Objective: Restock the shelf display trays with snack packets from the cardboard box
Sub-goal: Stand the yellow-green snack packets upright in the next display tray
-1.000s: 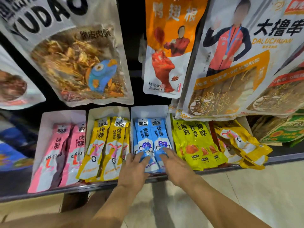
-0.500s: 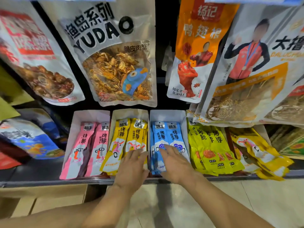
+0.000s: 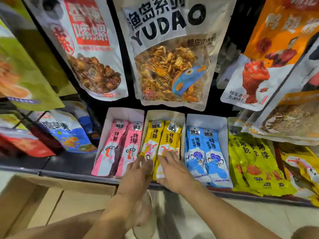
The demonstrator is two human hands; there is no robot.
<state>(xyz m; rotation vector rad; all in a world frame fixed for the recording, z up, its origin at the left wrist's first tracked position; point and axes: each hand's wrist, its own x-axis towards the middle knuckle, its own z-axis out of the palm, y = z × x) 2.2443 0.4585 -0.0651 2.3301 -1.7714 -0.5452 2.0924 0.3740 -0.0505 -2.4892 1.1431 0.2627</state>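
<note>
Three white display trays stand side by side on the shelf. The left tray (image 3: 110, 118) holds pink packets (image 3: 114, 144), the middle tray (image 3: 179, 116) yellow packets (image 3: 170, 135), the right tray (image 3: 222, 125) blue packets (image 3: 210, 152). My left hand (image 3: 136, 173) lies with straight fingers on the lower end of the left yellow packet. My right hand (image 3: 172, 169) presses its fingers flat on the lower end of the right yellow packet. A cardboard box (image 3: 51, 183) sits on the floor at lower left, partly cut off.
Large snack bags (image 3: 170, 54) hang above the trays. Loose yellow-green packets (image 3: 250, 161) lie on the shelf to the right of the blue tray. More bags (image 3: 69, 133) stand on the shelf to the left. The shelf's dark front edge (image 3: 69, 175) runs across.
Both hands have moved left from the blue packets to the yellow packets in the middle tray. The view has swung left as well.
</note>
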